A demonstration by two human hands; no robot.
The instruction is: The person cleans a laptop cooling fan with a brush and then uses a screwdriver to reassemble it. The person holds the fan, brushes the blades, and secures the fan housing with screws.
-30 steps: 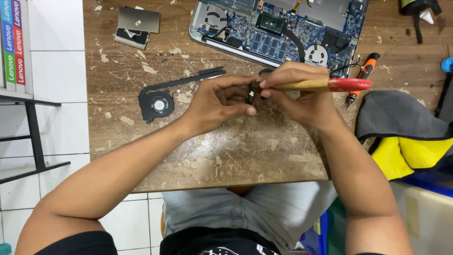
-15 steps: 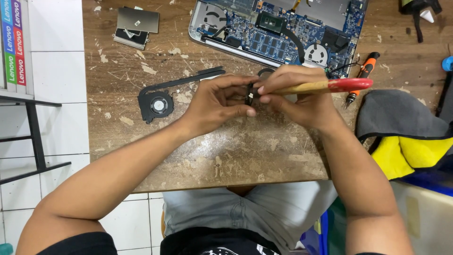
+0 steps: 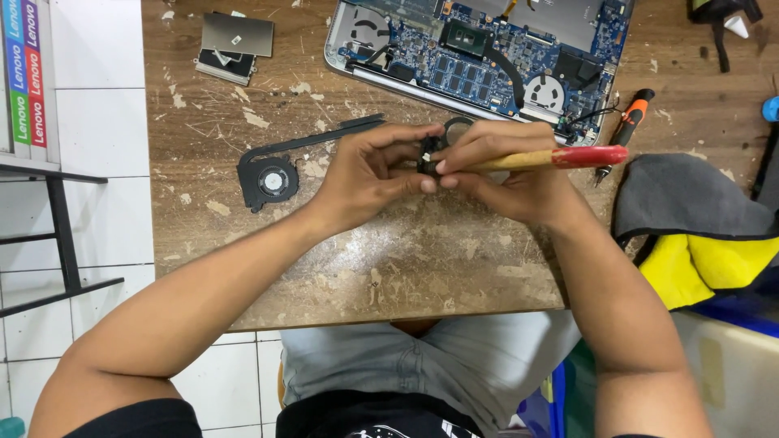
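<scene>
My left hand [image 3: 369,174] pinches a small black fan part [image 3: 428,156] above the worn wooden table [image 3: 389,268]. My right hand [image 3: 507,174] grips a brush with a wooden handle and red end [image 3: 560,157], its tip against the black part; the tip itself is hidden by my fingers. Both hands meet just in front of an opened laptop [image 3: 479,53] with its blue circuit board showing.
A black cooling fan with a heat pipe [image 3: 272,174] lies left of my hands. A flat grey component [image 3: 235,45] sits at the back left. An orange-handled screwdriver [image 3: 625,130] lies right of the laptop. A grey and yellow cloth [image 3: 698,235] covers the right edge.
</scene>
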